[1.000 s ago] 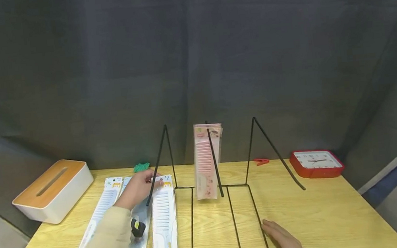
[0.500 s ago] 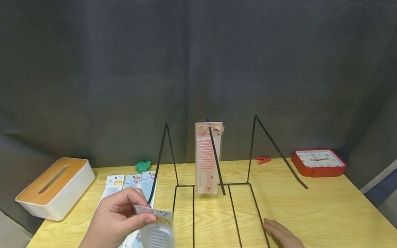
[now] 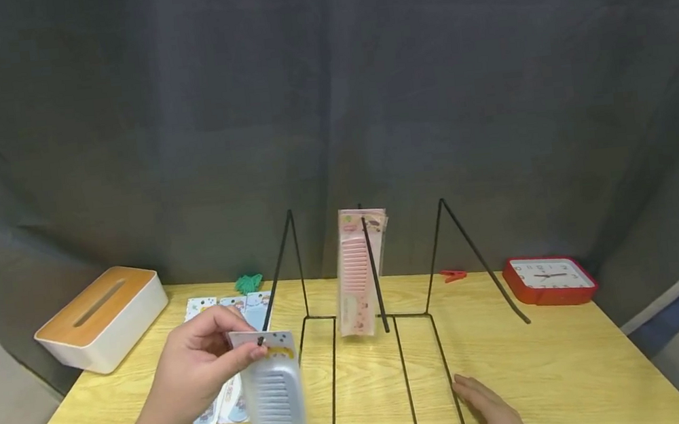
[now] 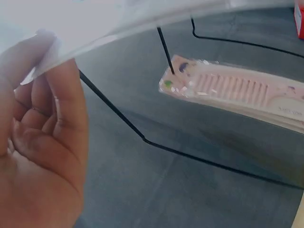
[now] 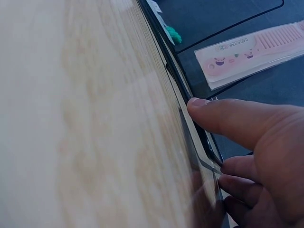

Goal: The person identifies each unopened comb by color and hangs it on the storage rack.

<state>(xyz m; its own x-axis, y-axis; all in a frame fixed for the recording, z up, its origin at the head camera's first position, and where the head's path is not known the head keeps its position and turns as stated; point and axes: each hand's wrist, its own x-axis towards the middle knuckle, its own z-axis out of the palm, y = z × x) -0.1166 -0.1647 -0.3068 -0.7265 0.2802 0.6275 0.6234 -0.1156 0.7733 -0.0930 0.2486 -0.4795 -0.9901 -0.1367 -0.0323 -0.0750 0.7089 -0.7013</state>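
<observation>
My left hand (image 3: pixel 198 369) pinches the top of a packaged blue comb (image 3: pixel 272 403) between thumb and fingers. The pack hangs down at the front left, its card hole right at the tip of the left prong of a black wire rack (image 3: pixel 333 390). Up close in the left wrist view, the pack's pale edge (image 4: pixel 109 23) crosses over the fingers. On the rack's middle prong hang packaged pink combs (image 3: pixel 354 272). My right hand (image 3: pixel 487 409) rests at the front right corner of the rack's base, thumb and fingertips against the wire in the right wrist view.
More packaged blue combs (image 3: pixel 231 396) lie on the table behind the left hand. A white tissue box with wooden lid (image 3: pixel 101 324) stands at left, a green bundle (image 3: pixel 249 283) at the back. At right are a red clip (image 3: pixel 453 275) and a red clock (image 3: pixel 550 280).
The left hand has left the back left of the rack, come forward, and now holds a blue comb pack, lifted lately to the left prong's tip. The right hand stays put.
</observation>
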